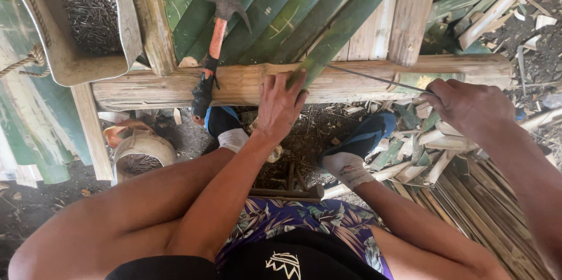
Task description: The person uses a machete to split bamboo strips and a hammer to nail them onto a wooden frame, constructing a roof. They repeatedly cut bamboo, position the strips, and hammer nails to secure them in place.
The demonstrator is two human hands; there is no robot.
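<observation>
Left hand flat, fingers spread, pressing the near end of a green bamboo slat down onto the horizontal wooden beam. Not gripping, just pinning it.

Right hand closed in a fist around the handle end of a thin metal blade, off to the right of the beam. Blade runs left along the beam's top, tip ending just beside the slat end; can't tell if it touches.

More green slats lie side by side, fanning away to the far side, between two upright wooden posts.

Claw hammer, orange-and-black handle, leans on the beam left of the left hand, head resting on the slats.

Grey tub of nails far left, rope handle on its side.

Ground below: bamboo offcuts piled right, a second small container with nails near left. Feet in blue shoes and white socks under the beam.
</observation>
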